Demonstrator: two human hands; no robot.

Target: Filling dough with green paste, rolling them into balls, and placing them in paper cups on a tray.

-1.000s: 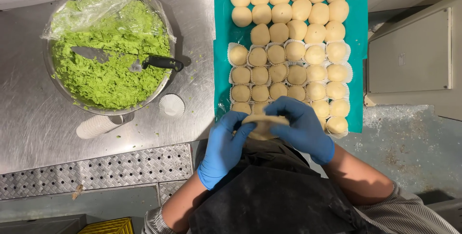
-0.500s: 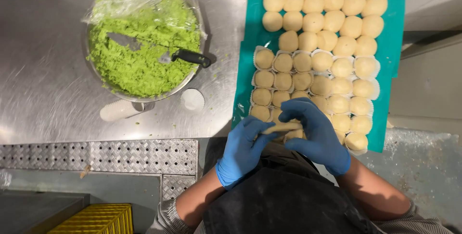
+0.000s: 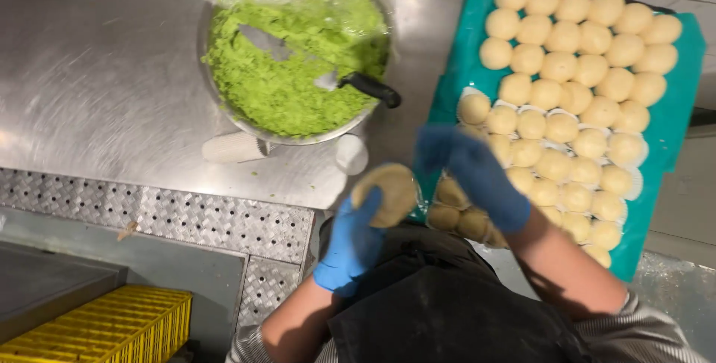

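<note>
Now my left hand (image 3: 350,247) cups the flattened dough disc (image 3: 386,193) in an upturned grip at the worktop's (image 3: 112,94) near edge; my right hand (image 3: 470,173), blurred, hovers released beside it.

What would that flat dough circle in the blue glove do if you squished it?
The dough disc would probably bend and dent easily: it lies flattened in the left hand, unlike the round dough balls on the teal tray. It seems light, since one hand carries it. It may tear if pulled.
</note>
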